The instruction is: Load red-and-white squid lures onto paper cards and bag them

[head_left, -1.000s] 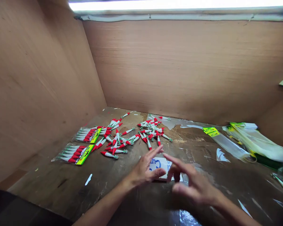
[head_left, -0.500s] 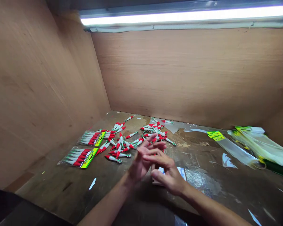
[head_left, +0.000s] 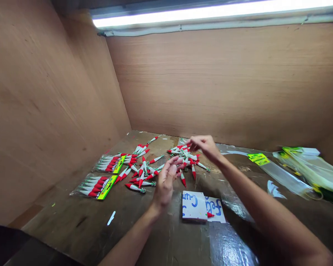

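Note:
My left hand (head_left: 166,181) is raised over the table with curved, parted fingers, and I see nothing held in it. Further back, my right hand (head_left: 205,146) bends down over a pile of red-and-white squid jigs (head_left: 195,158). Its fingers are curled together, and anything between them is hidden. More loose squid jigs (head_left: 141,173) lie to the left of my left hand. Nearer to me is a white block (head_left: 193,207) with blue handwriting. Beside it lies a similarly marked white piece (head_left: 218,208), with a red tip (head_left: 210,215) showing on it.
Two clear packs of squid jigs (head_left: 93,186) with yellow-green header labels lie at left. Empty clear sleeves (head_left: 280,177) with yellow labels and a heap of packaging (head_left: 308,166) are at right. Plywood walls (head_left: 224,85) enclose the table's back and sides.
My right hand has moved from beside my left hand, away from me to the jig pile, uncovering the white block. My left hand stays near the middle. The view has shifted slightly.

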{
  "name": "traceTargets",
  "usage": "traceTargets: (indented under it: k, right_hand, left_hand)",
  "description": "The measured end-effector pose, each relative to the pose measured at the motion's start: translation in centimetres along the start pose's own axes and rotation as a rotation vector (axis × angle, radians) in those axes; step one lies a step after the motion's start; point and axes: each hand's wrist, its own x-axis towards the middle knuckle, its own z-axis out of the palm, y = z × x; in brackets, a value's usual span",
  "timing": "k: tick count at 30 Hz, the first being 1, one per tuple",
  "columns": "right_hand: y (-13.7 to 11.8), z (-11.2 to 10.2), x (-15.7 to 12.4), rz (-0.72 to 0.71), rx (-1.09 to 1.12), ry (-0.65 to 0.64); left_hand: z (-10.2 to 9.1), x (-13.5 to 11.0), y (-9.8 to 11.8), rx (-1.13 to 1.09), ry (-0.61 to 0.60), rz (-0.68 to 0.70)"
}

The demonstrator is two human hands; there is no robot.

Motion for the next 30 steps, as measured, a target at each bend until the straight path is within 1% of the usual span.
traceTargets:
  k: [1, 2, 3, 5, 7, 9, 11, 13, 14, 16, 17, 19, 20, 21, 23, 25, 26, 28, 30]
  right_hand:
    - [1.9, -1.2, 1.9, 0.102, -0.096, 0.043]
    - [3.6, -2.0, 3.6, 0.156, -0.149, 0.068]
    - [5.3, -2.3, 5.0, 0.205, -0.199, 0.082]
    - [8.0, -2.1, 6.9, 0.289, -0.290, 0.083]
    - [10.0, -0.9, 7.8, 0.347, -0.364, 0.066]
    - [11.3, 0.3, 8.2, 0.357, -0.414, 0.061]
    - [11.9, 0.9, 8.3, 0.318, -0.439, 0.085]
    - [12.1, 0.6, 7.9, 0.258, -0.442, 0.142]
    - [12.0, 0.2, 7.4, 0.227, -0.433, 0.179]
    - [11.6, -1.1, 5.2, 0.170, -0.409, 0.263]
    - [11.2, -1.8, 3.5, 0.146, -0.374, 0.303]
    - [10.5, -2.7, -0.9, 0.121, -0.273, 0.352]
    - [10.2, -2.8, -3.5, 0.113, -0.058, 0.363]
    - [9.9, -2.7, -6.2, 0.141, 0.144, 0.313]
    - [9.6, -1.6, -11.4, 0.276, 0.472, 0.239]
    - [9.5, 0.1, -15.5, 0.384, 0.641, 0.215]
    - [9.5, 1.0, -17.1, 0.433, 0.699, 0.208]
    - [9.5, 2.7, -19.3, 0.499, 0.772, 0.187]
    - [9.2, 3.7, -20.3, 0.494, 0.713, 0.142]
  left_hand:
    - [-0.1, 0.0, -0.2, 0.070, 0.047, 0.030]
    - [-0.1, -0.2, -0.4, 0.157, 0.077, 0.069]
    - [0.0, -0.5, -0.6, 0.240, 0.080, 0.107]
    - [0.1, -1.4, -1.1, 0.311, 0.052, 0.122]
    - [0.2, -1.9, -1.4, 0.305, 0.042, 0.097]
    - [0.1, -1.9, -1.5, 0.396, -0.039, 0.117]
    - [0.1, -1.5, -1.2, 0.572, -0.206, 0.186]
    - [0.2, -1.4, -0.7, 0.757, -0.372, 0.245]
    - [0.4, -1.4, -0.5, 0.842, -0.433, 0.254]
    - [0.7, -1.8, -0.1, 0.996, -0.528, 0.222]
    - [0.9, -2.1, 0.0, 1.069, -0.568, 0.193]
    - [1.0, -2.8, -0.3, 1.187, -0.621, 0.130]
    - [1.0, -3.1, -0.5, 1.240, -0.640, 0.100]
    - [1.0, -3.3, -0.8, 1.291, -0.659, 0.070]
    - [0.9, -3.5, -1.3, 1.363, -0.694, 0.020]
    - [0.9, -3.4, -1.6, 1.386, -0.715, -0.008]
    - [0.9, -3.4, -1.7, 1.382, -0.717, -0.010]
    - [1.0, -3.2, -1.7, 1.363, -0.706, 0.009]
    - [1.1, -3.0, -1.6, 1.336, -0.682, 0.036]
